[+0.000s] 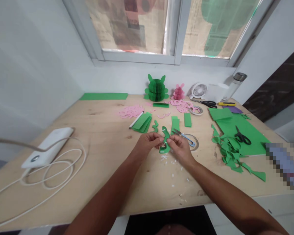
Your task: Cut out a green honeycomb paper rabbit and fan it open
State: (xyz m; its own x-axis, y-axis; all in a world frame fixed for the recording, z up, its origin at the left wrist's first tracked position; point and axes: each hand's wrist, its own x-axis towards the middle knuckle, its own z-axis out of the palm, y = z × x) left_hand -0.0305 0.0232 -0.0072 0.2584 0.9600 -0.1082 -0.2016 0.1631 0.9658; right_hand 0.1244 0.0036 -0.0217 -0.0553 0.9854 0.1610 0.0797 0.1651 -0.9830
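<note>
A narrow, wavy green paper cutout (pixel 165 142) stands nearly upright, pinched near its middle.

Bright daylight from the window (pixel 172 32) — soft shadows, edges bowed by wide-angle distortion.

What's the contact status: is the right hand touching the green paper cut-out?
Touching. The head view plainly shows the right hand pinching the green paper cut-out between its fingers, with no gap between them.
</note>
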